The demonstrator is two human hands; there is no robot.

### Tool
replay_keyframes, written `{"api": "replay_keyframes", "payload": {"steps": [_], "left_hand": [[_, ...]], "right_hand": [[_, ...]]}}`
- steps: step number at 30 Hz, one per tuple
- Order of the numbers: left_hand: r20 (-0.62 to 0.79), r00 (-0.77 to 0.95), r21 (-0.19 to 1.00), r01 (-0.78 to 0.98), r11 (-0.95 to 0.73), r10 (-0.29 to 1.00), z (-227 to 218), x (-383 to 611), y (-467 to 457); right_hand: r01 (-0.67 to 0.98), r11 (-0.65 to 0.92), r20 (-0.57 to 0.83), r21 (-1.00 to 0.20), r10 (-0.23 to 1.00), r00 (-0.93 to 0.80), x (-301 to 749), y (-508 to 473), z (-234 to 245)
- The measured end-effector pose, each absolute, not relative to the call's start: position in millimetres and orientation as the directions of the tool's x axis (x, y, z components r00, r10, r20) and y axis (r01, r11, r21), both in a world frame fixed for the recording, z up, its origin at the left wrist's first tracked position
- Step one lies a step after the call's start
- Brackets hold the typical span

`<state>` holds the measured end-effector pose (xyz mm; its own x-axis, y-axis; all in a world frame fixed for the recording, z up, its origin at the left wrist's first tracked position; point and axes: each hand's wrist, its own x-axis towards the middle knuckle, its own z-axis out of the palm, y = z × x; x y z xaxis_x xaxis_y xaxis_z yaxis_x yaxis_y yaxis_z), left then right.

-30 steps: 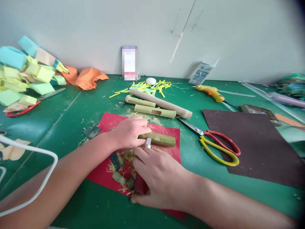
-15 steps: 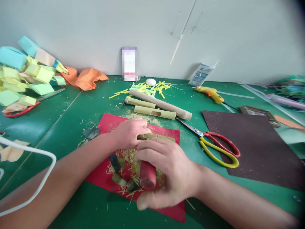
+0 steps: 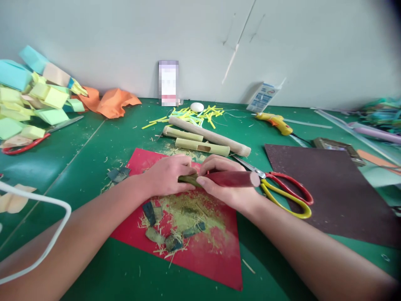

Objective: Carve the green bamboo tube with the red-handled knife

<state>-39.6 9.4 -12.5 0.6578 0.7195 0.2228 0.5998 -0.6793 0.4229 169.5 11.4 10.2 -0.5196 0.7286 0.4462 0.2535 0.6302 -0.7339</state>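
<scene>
My left hand (image 3: 167, 174) is closed around a short piece of greenish bamboo (image 3: 189, 179), held over a red sheet (image 3: 219, 267). My right hand (image 3: 227, 184) grips a thick red cylinder with a pale round end (image 3: 233, 179). It looks like a tool handle, but its working end is hidden between my hands. The cylinder points to the right, its inner end up against the bamboo. Below my hands the red sheet bears fine dust, thin shavings (image 3: 163, 219) and several dark scraps (image 3: 172, 242).
Behind my hands lie bamboo tubes (image 3: 202, 147) and a long pale rod (image 3: 209, 136). Scissors with red and yellow handles (image 3: 286, 200) rest at the right by a dark brown sheet (image 3: 319, 184). Farther back are yellow-green strips (image 3: 191, 117) and a yellow glue gun (image 3: 274, 123). Folded papers (image 3: 31, 100) lie left.
My right hand has turned and moved up toward my left hand. The red cylinder has swung from pointing toward me to pointing right. Scraps beneath it now show.
</scene>
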Motion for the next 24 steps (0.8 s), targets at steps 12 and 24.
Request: {"api": "replay_keyframes", "payload": {"steps": [12, 24], "left_hand": [[0.267, 0.665, 0.428, 0.567, -0.704, 0.697, -16, -40, 10], [0.221, 0.68, 0.421, 0.58, -0.697, 0.699, -13, -40, 10]], "right_hand": [[0.148, 0.551, 0.477, -0.821, 0.805, -0.351, 169, 9, 9], [0.143, 0.621, 0.531, -0.771, 0.75, -0.394, 169, 8, 10]]}}
